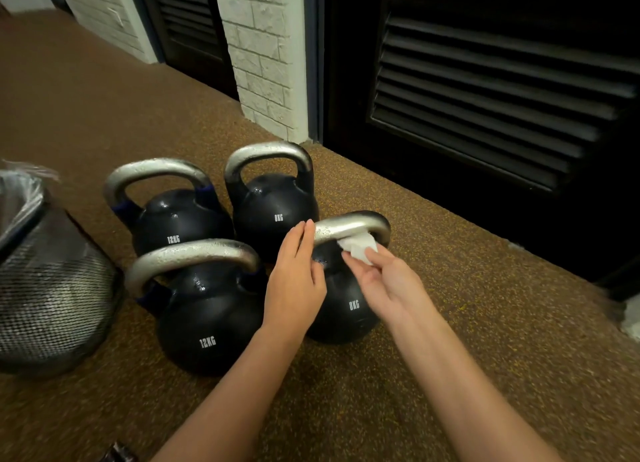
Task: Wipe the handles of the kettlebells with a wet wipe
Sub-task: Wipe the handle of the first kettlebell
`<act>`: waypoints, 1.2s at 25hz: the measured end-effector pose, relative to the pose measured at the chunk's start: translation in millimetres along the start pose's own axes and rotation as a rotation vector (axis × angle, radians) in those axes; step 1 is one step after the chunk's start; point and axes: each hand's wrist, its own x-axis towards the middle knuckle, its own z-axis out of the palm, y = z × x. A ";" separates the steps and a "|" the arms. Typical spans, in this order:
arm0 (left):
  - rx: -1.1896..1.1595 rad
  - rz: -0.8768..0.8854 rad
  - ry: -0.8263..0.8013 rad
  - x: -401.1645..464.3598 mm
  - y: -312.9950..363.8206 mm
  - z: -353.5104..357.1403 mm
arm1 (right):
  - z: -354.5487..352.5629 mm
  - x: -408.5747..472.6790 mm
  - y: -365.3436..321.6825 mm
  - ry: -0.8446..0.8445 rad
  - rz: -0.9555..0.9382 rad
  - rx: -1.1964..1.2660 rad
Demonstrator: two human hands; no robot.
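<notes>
Several black kettlebells with silver handles stand together on the brown floor. The near right 8KG kettlebell (349, 309) has its handle (349, 226) under my hands. My right hand (384, 281) pinches a crumpled white wet wipe (356, 248) against the underside of that handle. My left hand (294, 281) has straight fingers, its fingertips touching the handle's left end. A 12KG kettlebell (207, 319) stands near left, another 12KG one (176, 219) behind it, and a second 8KG kettlebell (273, 208) at the back.
A black mesh waste bin (52, 288) lined with a clear bag stands at the left. Dark louvred doors (485, 98) and a white brick pillar (266, 56) border the floor behind. A white object (632, 318) lies at the right edge.
</notes>
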 end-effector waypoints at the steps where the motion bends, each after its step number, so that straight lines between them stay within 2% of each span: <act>1: 0.005 0.002 -0.002 0.1 -0.4 -0.4 | 8.3 1.4 -0.7 0.004 -0.009 0.027; 4: 0.024 0.009 0.003 -0.2 -1.5 -0.5 | 22.8 5.6 5.7 0.063 0.009 0.026; 8: 0.024 0.015 0.012 -0.7 -1.2 1.4 | 14.6 1.6 2.2 0.016 0.076 -0.027; 12: 0.019 0.015 0.027 -0.4 -2.2 3.1 | 17.8 6.2 -11.7 0.068 0.025 0.012; 17: 0.023 0.026 0.039 -1.1 -1.9 5.1 | 16.1 -2.0 -5.2 0.026 0.096 -0.053; 22: 0.041 0.010 0.030 -0.7 -1.3 4.1 | 23.6 4.0 -7.1 0.079 0.076 -0.065; 26: 0.114 0.031 -0.030 0.8 0.8 -2.4 | 20.5 -14.2 -12.0 -0.029 0.074 -0.127; 27: 0.144 0.038 -0.046 1.6 1.8 -5.1 | 20.2 -21.2 -18.9 -0.057 0.008 -0.203; 28: 0.185 0.044 -0.055 2.0 1.8 -7.6 | 20.8 -26.7 -25.3 -0.059 -0.116 -0.386; 30: 0.297 0.048 -0.047 2.4 -3.3 -13.0 | 21.8 -26.8 -30.2 0.048 -0.508 -1.079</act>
